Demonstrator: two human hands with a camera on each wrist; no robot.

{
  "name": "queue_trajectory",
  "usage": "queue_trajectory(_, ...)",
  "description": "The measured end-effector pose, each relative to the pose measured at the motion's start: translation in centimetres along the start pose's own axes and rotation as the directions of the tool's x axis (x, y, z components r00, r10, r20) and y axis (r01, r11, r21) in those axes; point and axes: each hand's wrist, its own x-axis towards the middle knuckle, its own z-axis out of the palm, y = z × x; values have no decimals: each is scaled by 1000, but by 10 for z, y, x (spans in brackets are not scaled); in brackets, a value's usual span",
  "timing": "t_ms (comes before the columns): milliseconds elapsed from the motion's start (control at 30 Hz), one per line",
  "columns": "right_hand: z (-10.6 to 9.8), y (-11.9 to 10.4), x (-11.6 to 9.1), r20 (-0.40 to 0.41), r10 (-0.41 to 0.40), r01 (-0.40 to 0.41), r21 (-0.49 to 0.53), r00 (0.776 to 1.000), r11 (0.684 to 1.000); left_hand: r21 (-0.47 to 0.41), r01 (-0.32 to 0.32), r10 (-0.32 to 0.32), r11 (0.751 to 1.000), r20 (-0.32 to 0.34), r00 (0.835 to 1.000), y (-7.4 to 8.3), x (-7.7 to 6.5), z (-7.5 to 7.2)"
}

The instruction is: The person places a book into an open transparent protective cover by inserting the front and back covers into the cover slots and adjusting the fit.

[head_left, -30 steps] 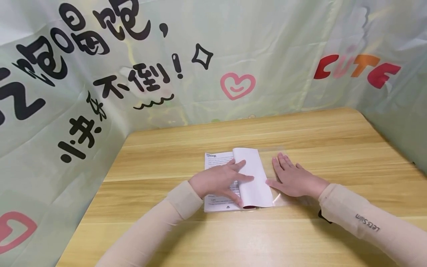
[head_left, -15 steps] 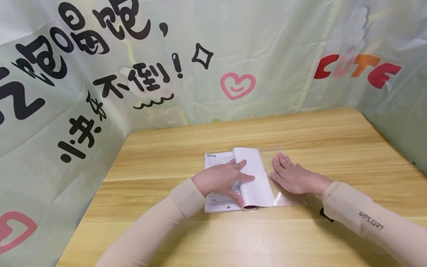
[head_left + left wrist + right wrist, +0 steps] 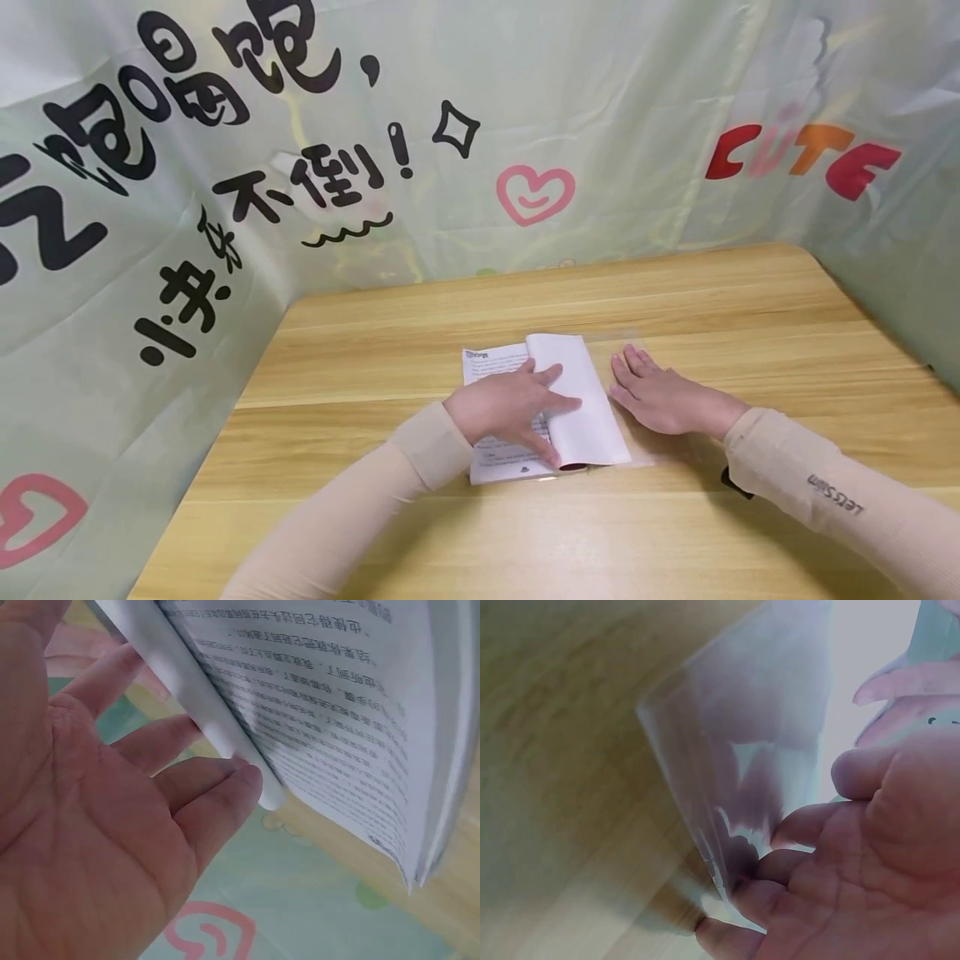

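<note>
An open book (image 3: 491, 365) lies on the wooden table, its printed text upside down in the head view. A blank white leaf or cover (image 3: 596, 429) is turned over its right part, with a rounded fold. Across the fold, my left hand (image 3: 506, 404) rests with spread fingers; in the left wrist view the fingertips touch the white fold (image 3: 217, 724). To the right, a clear plastic sheet (image 3: 742, 712) extends from under the book. My right hand (image 3: 663, 400) presses flat on this sheet, fingers together, thumb close to the white edge.
The wooden table (image 3: 375, 342) reaches beyond the book on all sides. Behind it and along both sides hangs a pale green cloth (image 3: 615, 100) printed with black characters, hearts and coloured letters. A small black object (image 3: 737, 483) shows below the right sleeve cuff.
The book and my left hand have slid slightly right and toward me. My right hand has shifted a little right, and its thumb has drawn back from the white edge.
</note>
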Motion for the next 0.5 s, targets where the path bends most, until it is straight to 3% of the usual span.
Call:
queue_trajectory(367,7,-3,1,-29,20,-22,-87,999,996,9,8,-8,1000,-19,1000,5,4,-2)
queue_trajectory(500,7,-4,0,-30,25,-28,-108,999,994,-8,-23,22,1000,-100,995,2,1,3)
